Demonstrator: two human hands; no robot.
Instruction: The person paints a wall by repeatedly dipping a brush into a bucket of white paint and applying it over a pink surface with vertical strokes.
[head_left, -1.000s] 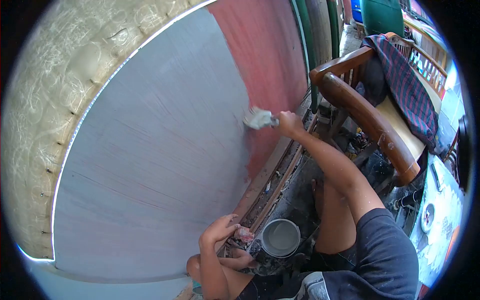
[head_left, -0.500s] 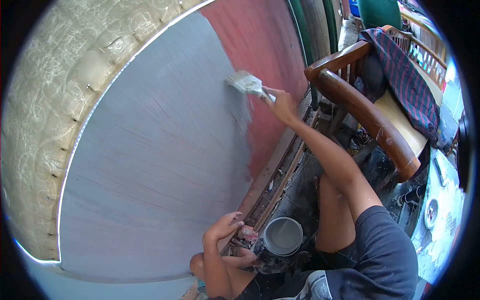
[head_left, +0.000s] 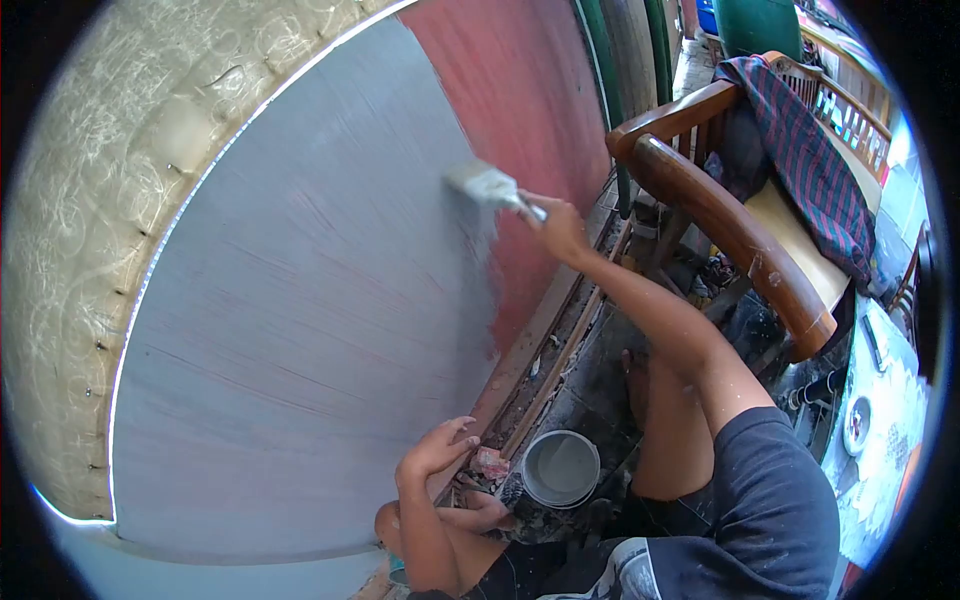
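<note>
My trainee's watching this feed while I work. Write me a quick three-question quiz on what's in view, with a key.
1. What does the right hand hold?
a) a scraper
b) a paintbrush
c) a roller

2. True or false: the bucket stands on the floor.

3. Fill the gap: the panel is mostly grey, with a ____ area toward the upper right of the picture.

Key
1. b
2. True
3. red
</note>
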